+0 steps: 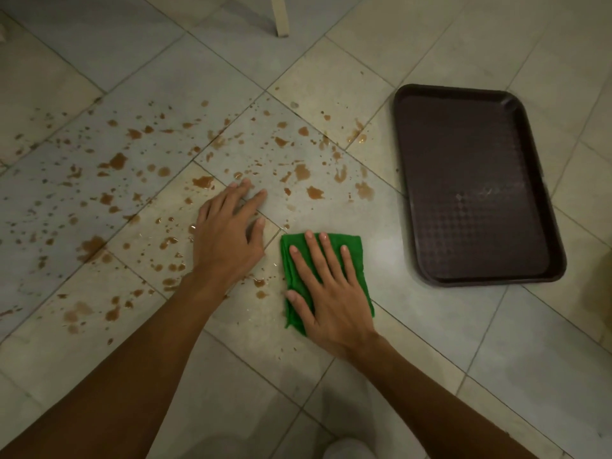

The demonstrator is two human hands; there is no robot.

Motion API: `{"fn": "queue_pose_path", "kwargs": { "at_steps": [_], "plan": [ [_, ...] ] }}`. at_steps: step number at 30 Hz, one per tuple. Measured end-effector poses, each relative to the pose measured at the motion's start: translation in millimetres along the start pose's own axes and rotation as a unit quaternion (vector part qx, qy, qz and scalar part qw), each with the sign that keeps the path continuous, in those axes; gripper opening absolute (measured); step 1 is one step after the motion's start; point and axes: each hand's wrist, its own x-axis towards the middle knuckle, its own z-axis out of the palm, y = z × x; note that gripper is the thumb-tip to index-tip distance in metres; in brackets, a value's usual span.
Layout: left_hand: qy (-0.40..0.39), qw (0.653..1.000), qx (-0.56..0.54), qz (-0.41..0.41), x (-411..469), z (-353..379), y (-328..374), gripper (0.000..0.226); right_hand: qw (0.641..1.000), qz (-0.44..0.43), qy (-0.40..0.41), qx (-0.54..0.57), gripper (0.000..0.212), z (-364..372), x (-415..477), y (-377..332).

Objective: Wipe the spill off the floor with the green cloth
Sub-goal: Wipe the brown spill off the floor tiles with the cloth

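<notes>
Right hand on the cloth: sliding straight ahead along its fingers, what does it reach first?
Bare tile, then likely the brown spill drops just ahead of the green cloth; the tray lies off its line.

Likely canteen or eatery: tiled floor, brown serving tray, pale furniture leg.

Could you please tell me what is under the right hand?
The cloth lies flat under the right hand, whose straight fingers press it on the floor. Whatever is beneath the cloth is covered and cannot be seen.
</notes>
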Motion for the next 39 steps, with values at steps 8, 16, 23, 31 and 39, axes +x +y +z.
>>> {"fn": "queue_pose_path", "kwargs": {
  "at_steps": [8,16,23,31,39],
  "plan": [
    [0.007,1.000,-0.008,0.000,-2,1,-11,0.052,1.000,0.005,-0.005,-0.019,0.076,-2,15,-5],
    [0.006,1.000,-0.013,-0.002,-4,2,-16,0.053,0.993,-0.103,-0.029,-0.040,0.076,6,-11,-13],
    [0.005,1.000,-0.018,0.017,-3,-3,-23,0.051,0.999,-0.008,0.000,-0.031,0.073,3,1,-23],
    [0.000,1.000,-0.015,0.011,0,-8,-24,0.050,0.996,-0.080,-0.013,-0.022,0.078,11,-16,-32],
    [0.017,1.000,-0.023,-0.002,3,-6,-18,0.052,0.999,0.032,0.018,-0.019,0.075,0,23,-14]
  ]
}}
